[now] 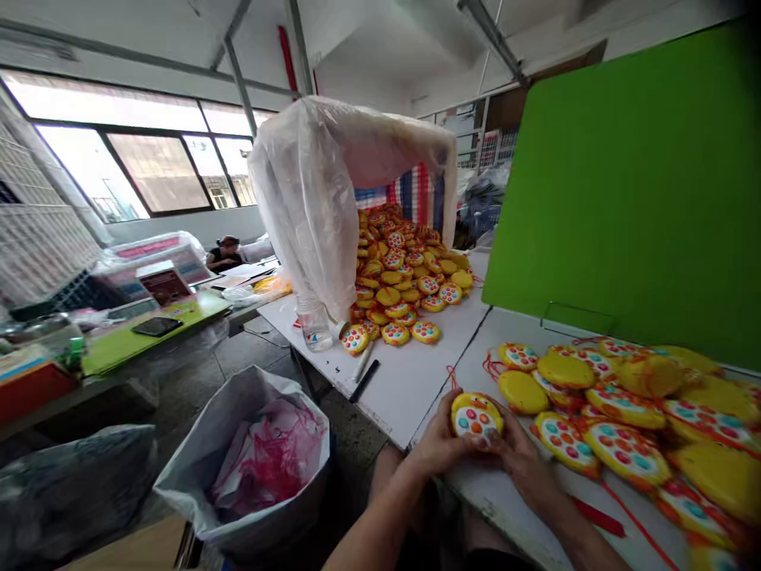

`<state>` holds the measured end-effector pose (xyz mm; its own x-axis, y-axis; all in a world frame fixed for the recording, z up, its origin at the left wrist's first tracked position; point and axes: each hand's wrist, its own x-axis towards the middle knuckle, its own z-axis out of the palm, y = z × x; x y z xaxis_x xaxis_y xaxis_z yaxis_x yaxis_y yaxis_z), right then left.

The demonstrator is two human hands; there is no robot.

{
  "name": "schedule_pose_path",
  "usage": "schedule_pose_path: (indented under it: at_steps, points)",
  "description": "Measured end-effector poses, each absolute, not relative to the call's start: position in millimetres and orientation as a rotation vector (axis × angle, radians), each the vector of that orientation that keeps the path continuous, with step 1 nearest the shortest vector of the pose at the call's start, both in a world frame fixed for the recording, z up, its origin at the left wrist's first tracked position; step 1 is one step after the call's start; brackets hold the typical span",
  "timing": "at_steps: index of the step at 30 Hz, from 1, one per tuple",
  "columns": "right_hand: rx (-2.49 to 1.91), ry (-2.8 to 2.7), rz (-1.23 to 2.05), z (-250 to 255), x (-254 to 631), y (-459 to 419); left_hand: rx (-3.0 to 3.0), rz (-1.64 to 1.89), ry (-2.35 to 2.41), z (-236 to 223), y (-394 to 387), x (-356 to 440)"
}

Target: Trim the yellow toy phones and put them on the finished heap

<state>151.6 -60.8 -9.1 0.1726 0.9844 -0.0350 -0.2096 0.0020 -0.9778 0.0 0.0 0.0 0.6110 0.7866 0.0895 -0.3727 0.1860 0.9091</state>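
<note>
Both my hands hold one round yellow toy [476,415] with coloured dots on its white face, just above the near edge of the white table [410,381]. My left hand [438,444] grips its left side, fingers curled round it. My right hand [518,458] grips its right side, thumb on the rim. An orange string [453,374] trails from the toy's top. A spread of like yellow toys [624,412] lies to the right of my hands.
A big heap of the same toys [404,274] spills from a clear plastic bag [315,198] at the back. A green board [630,182] stands at the right. A white sack of pink scraps [261,452] sits on the floor. A person [226,252] sits far off.
</note>
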Motion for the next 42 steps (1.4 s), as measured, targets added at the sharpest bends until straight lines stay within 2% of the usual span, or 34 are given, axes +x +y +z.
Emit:
schedule_pose_path:
  at_steps: [5,12,20,27,31,36,42]
  points:
    - [-1.210,-0.983,1.059,-14,158,-58,1.212,0.781,0.437,5,-2,0]
    - [-1.078,-0.884,1.227,-2,153,-60,1.302,0.858,0.492,7,1,1]
    - [-1.047,-0.983,1.241,4,154,-61,1.353,0.868,0.641,13,8,2]
    - [-1.072,-1.080,1.083,6,154,-61,1.460,0.813,0.592,16,2,1]
    - [-1.095,-1.049,1.139,10,155,-63,1.494,0.824,0.668,19,-2,1]
    - [-1.035,-0.936,1.275,14,153,-64,1.514,0.815,0.542,19,-1,-1]
    - [-1.124,-0.957,1.185,17,151,-63,1.569,0.814,0.536,17,2,-3]
